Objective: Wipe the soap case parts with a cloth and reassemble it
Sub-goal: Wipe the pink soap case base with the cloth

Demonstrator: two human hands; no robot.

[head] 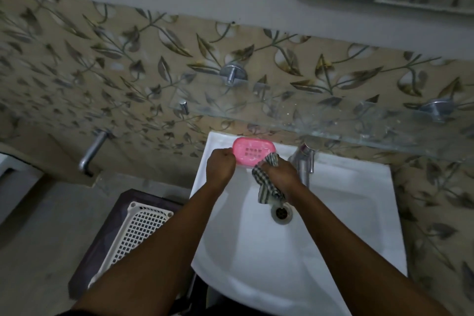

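Note:
A pink soap case (252, 150) with a slotted draining insert on top rests on the back left ledge of the white sink (346, 187). My left hand (221, 165) grips the case's left end. My right hand (278, 173) is closed around a checked cloth (266, 182), and a corner of that cloth touches the case's right end. The rest of the cloth hangs down toward the drain (281, 212). Only one assembled-looking case shows; I cannot tell whether its parts are separate.
A chrome tap (304, 161) stands just right of my right hand. A glass shelf (320, 115) juts out above the sink's back edge. A white lattice basket (136, 233) sits on a dark stool left of the sink. A wall spout (92, 151) sticks out at left.

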